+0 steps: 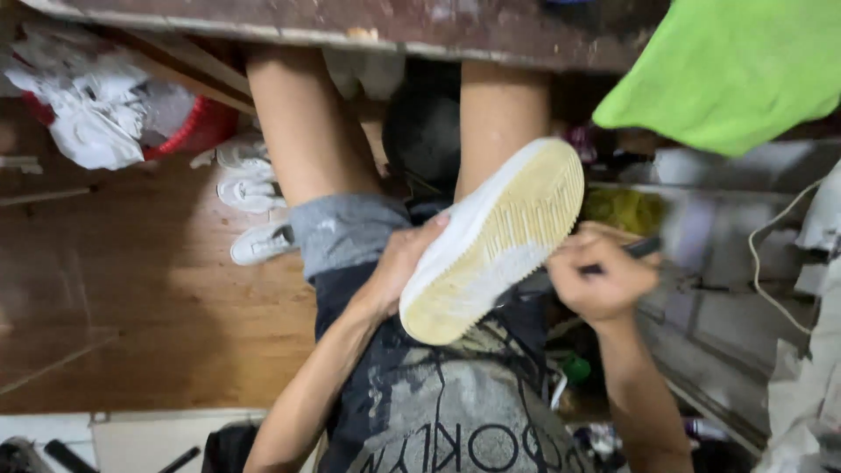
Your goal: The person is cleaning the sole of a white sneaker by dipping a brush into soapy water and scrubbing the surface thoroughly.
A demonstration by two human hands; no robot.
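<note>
- Clearly light and fairly stiff: shoe, sole up, above the lap.
- Left hand left of shoe, fingers wrapped under its upper; probably the firmest hold.
- Right hand right of shoe, fingers pinching a dark tool.

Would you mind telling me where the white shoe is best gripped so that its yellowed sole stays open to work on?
Probably by the upper along one long side, coming from the left, as the left hand does now. The white shoe lies tilted with its sole facing up, so a side grip leaves that flat surface open to the right hand and its dark tool.
</note>
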